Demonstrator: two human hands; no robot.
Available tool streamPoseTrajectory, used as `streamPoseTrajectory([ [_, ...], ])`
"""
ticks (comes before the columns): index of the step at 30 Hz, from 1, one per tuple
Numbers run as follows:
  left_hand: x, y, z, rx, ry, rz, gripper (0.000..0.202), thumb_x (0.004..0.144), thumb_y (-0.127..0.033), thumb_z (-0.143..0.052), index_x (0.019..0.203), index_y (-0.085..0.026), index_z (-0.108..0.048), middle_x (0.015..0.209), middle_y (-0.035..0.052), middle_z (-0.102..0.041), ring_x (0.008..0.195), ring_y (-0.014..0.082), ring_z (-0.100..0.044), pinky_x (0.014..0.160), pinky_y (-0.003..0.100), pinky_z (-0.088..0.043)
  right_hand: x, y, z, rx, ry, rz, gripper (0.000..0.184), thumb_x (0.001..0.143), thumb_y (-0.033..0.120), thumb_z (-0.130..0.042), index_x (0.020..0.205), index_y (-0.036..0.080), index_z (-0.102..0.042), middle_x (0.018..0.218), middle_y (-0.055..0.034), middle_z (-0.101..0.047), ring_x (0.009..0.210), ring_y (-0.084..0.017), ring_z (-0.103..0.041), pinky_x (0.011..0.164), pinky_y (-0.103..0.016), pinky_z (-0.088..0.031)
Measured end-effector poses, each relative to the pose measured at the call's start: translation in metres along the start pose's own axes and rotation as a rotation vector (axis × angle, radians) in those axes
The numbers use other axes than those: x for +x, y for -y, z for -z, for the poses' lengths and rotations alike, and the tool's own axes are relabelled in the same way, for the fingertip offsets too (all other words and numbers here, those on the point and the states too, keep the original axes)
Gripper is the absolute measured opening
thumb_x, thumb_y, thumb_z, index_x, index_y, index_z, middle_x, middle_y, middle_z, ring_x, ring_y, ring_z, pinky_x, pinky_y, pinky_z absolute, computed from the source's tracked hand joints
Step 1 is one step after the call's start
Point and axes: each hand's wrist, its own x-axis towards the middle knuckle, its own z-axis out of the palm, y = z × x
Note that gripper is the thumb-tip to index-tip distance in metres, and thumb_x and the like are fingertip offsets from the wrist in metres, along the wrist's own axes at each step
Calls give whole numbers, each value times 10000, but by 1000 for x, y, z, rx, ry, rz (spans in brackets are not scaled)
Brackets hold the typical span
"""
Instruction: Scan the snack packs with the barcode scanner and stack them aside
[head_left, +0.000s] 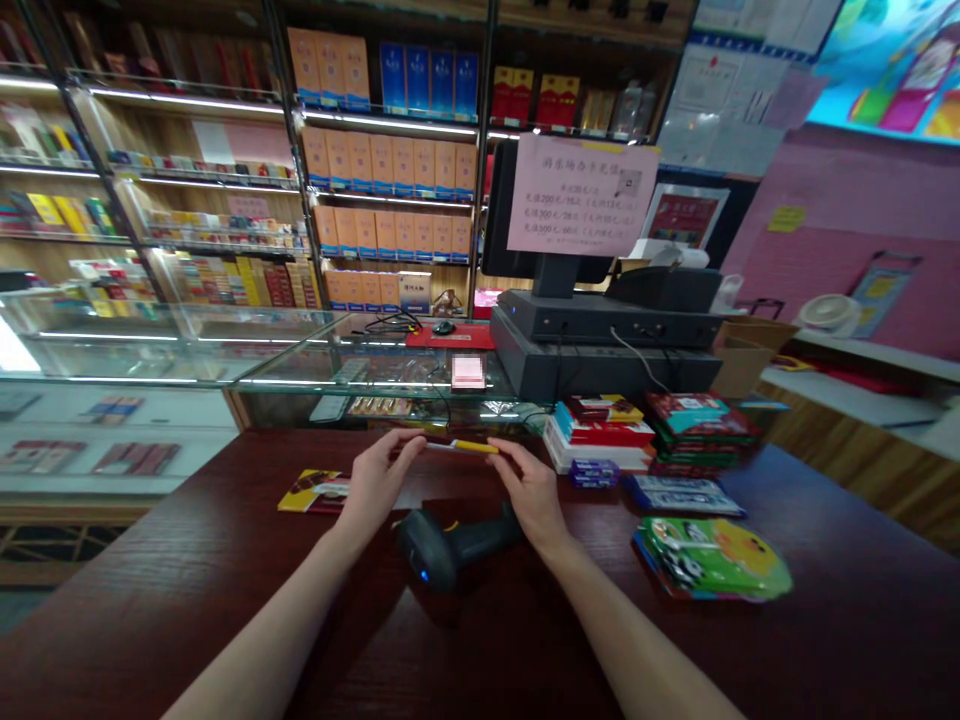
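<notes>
Left to right along the dark bench (142, 630): 1 yellow-and-red flat packet (311, 490) lies just beyond the left forearm. Left hand (382, 478): thumb and fingertips brought together on the pale end of a slim yellow-and-white item (475, 447). The item is held level above the bench, spanning the gap between the 2 hands; exact kind not clear at this size. Nearer the camera, 1 black handheld scanner (431, 550) lies between the forearms, blue light showing. Right hand (532, 495): thumb and fingertips pinched on the yellow end; whether it touches the scanner handle, cannot tell. Farther right: a stack of boxes (600, 435), purple packs (595, 473), 1 blue pack (684, 495), 1 green pack (712, 558).

Step in hand, judged: handling the item at both ends. Next move, judged: calls for light fingertip control at each end and clearance over the scanner.
</notes>
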Motion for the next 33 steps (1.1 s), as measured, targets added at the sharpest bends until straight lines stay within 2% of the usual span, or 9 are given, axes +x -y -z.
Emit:
streamPoseTrajectory([
  [4, 0, 9, -5, -22, 54, -36, 448, 870, -485, -556, 1217, -215, -639, 1034, 35, -744, 948, 205, -696, 905, 325, -528, 1, 5, 0, 50, -3, -85, 231, 902, 363, -595, 1047, 243, -729, 916, -39, -769, 819, -219, -736, 796, -336, -580],
  [8, 1, 19, -8, 94, 107, -198, 627, 820, -329, -651, 1420, -242, -492, 1030, 23, -682, 997, 198, -647, 977, 348, -507, 3, 3, -1, 101, -24, -172, 255, 894, 410, -604, 1017, 218, -717, 814, -31, -746, 741, -212, -729, 706, -305, -568],
  [12, 1, 27, -10, 226, 13, -342, 682, 823, -266, -679, 1463, -297, -445, 1174, 53, -574, 1133, 220, -572, 1042, 389, -475, 5, -1, -2, 156, -35, -223, 283, 882, 442, -618, 998, 198, -705, 765, -27, -728, 674, -198, -711, 666, -293, -556],
  [16, 1, 28, -9, 266, -30, -393, 627, 880, -282, -641, 1469, -325, -431, 1231, 56, -549, 1147, 220, -581, 1032, 366, -489, 6, 1, -3, 197, -5, -239, 308, 873, 462, -618, 996, 191, -700, 780, -29, -722, 651, -183, -694, 638, -278, -541],
  [22, -2, 22, 0, 424, 11, -517, 826, 905, -244, -633, 1573, -370, -164, 1217, 57, -552, 1113, 224, -574, 1065, 405, -456, 6, 5, -3, 224, 21, -261, 326, 856, 467, -627, 986, 180, -707, 757, -23, -705, 647, -170, -676, 636, -264, -520],
  [28, -1, 22, 2, 541, 59, -604, 832, 894, -233, -643, 1572, -364, -178, 1142, 65, -559, 1038, 243, -557, 987, 414, -493, 5, 4, -3, 227, 27, -265, 325, 850, 461, -629, 986, 176, -710, 801, -33, -713, 634, -165, -664, 628, -268, -511],
  [33, -1, 21, 4, 587, 88, -605, 765, 886, -254, -655, 1544, -286, -266, 1092, 68, -577, 1015, 247, -555, 971, 408, -485, 4, 2, -4, 223, 42, -267, 343, 858, 448, -617, 1037, 176, -722, 831, -45, -726, 651, -172, -667, 642, -284, -525],
])
